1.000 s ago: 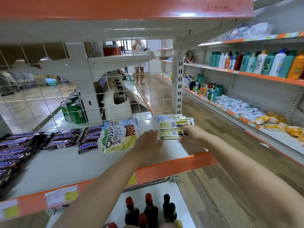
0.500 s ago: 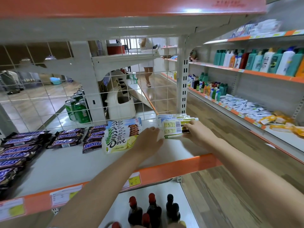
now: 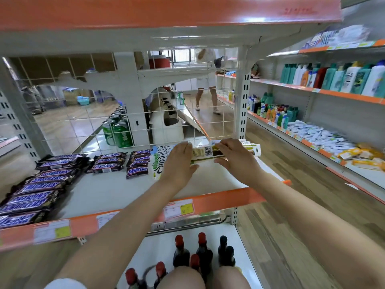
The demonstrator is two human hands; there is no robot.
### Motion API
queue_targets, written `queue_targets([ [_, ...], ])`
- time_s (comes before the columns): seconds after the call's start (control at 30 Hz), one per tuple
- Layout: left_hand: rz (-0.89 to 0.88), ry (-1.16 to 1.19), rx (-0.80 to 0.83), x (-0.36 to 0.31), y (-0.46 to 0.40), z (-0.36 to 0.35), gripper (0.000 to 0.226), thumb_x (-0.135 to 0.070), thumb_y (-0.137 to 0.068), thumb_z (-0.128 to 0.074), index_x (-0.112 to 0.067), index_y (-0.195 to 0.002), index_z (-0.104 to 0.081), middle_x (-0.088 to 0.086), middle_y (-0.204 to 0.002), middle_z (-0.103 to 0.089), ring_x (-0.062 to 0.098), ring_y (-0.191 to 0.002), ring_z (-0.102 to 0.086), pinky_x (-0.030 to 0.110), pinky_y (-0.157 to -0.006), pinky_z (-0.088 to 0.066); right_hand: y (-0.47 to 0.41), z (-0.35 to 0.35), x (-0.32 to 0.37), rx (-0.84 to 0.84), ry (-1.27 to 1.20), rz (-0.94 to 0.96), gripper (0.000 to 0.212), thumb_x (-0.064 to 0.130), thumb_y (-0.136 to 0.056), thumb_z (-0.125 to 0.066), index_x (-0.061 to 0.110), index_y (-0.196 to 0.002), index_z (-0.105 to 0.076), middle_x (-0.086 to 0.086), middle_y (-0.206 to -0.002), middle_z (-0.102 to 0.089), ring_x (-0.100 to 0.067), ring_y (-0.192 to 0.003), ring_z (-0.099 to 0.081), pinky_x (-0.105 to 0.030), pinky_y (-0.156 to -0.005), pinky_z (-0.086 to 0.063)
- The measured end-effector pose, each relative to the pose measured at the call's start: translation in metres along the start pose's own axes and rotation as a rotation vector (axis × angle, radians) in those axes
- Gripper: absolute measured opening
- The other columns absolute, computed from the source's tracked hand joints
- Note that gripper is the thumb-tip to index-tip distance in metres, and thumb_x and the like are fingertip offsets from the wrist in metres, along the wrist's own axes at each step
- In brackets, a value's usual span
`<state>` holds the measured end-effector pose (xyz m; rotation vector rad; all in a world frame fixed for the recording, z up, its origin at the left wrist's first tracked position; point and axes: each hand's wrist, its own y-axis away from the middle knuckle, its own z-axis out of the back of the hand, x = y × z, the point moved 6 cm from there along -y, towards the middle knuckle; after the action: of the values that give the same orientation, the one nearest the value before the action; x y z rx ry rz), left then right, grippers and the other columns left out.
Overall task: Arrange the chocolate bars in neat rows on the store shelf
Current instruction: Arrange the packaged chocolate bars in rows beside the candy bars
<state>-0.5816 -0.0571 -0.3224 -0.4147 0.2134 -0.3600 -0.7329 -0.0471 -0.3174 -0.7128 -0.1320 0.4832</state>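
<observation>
Snickers bars (image 3: 136,163) at ten o'clock sit in rows, while your hands, left (image 3: 179,161) flat, right (image 3: 235,157) curled, square the white-wrapped stack (image 3: 205,153) at twelve; loose Snickers remain at nine.

Both forearms stretched forward, left hand (image 3: 180,161) flat with straight fingers, right hand (image 3: 233,156) fingers curled, pinching

Bright even indoor light, glare on upper shelf edge, wide-angle bending, blurred edges
</observation>
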Motion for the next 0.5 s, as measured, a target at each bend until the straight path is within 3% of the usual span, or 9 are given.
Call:
queue_targets([
  [0.2, 0.033, -0.009, 0.002, 0.033, 0.027, 0.015, 0.046, -0.028, -0.090, -0.057, -0.006, -0.128, -0.046, 0.011, -0.130, -0.048, 0.027, -0.122, -0.040, 0.031, -0.099, -0.030, -0.008, -0.003, 0.040, -0.014, 0.025, 0.100, 0.046, 0.024, -0.075, -0.077, 0.000, -0.113, -0.063, -0.016, -0.105, -0.063, -0.036, -0.098, -0.061, -0.040, -0.069, -0.057],
  [0.27, 0.038, -0.025, -0.010, 0.043, 0.036, 0.023, 0.041, -0.025, -0.089, -0.058, -0.005, -0.123, -0.049, 0.011, -0.125, -0.051, 0.029, -0.117, -0.043, 0.033, -0.092, -0.033, -0.013, -0.008, 0.052, 0.026, -0.019, 0.090, 0.048, 0.027, -0.082, -0.070, 0.004, -0.123, -0.058, -0.014, -0.113, -0.059, -0.033, -0.107, -0.055, -0.040, -0.082, -0.053],
  [0.33, 0.031, -0.050, -0.049, 0.054, 0.043, 0.032, 0.040, -0.022, -0.088, -0.060, -0.003, -0.122, -0.050, 0.013, -0.124, -0.052, 0.030, -0.115, -0.044, 0.034, -0.091, -0.033, -0.017, -0.009, 0.053, 0.049, -0.273, -0.094, 0.046, 0.030, -0.089, -0.063, 0.008, -0.128, -0.054, -0.010, -0.121, -0.054, -0.025, -0.115, -0.048, -0.030, -0.093, -0.040],
  [0.4, 0.014, -0.078, -0.084, 0.062, 0.050, 0.040, 0.042, -0.021, -0.087, -0.061, -0.002, -0.123, -0.051, 0.014, -0.124, -0.053, 0.031, -0.115, -0.045, 0.034, -0.094, -0.033, -0.022, 0.000, 0.046, -0.009, -0.631, -0.399, 0.035, 0.030, -0.090, -0.061, 0.009, -0.116, -0.061, -0.008, -0.116, -0.057, -0.018, -0.109, -0.051, -0.022, -0.087, -0.036],
  [0.43, 0.012, -0.087, -0.099, 0.066, 0.054, 0.043, 0.043, -0.022, -0.086, -0.062, -0.001, -0.123, -0.052, 0.015, -0.124, -0.054, 0.032, -0.114, -0.046, 0.035, -0.096, -0.033, -0.024, 0.002, 0.042, -0.015, -0.779, -0.526, 0.028, 0.032, -0.090, -0.060, 0.011, -0.109, -0.063, -0.007, -0.113, -0.059, -0.017, -0.105, -0.053, -0.022, -0.084, -0.037],
  [0.5, 0.000, -0.092, -0.122, 0.073, 0.059, 0.045, 0.047, -0.020, -0.085, -0.065, 0.002, -0.124, -0.053, 0.019, -0.122, -0.056, 0.035, -0.113, -0.049, 0.039, -0.100, -0.034, -0.025, -0.002, 0.038, 0.134, -0.948, -0.673, 0.022, 0.036, -0.092, -0.056, 0.016, -0.099, -0.062, -0.006, -0.108, -0.062, -0.017, -0.099, -0.056, -0.028, -0.085, -0.041],
])
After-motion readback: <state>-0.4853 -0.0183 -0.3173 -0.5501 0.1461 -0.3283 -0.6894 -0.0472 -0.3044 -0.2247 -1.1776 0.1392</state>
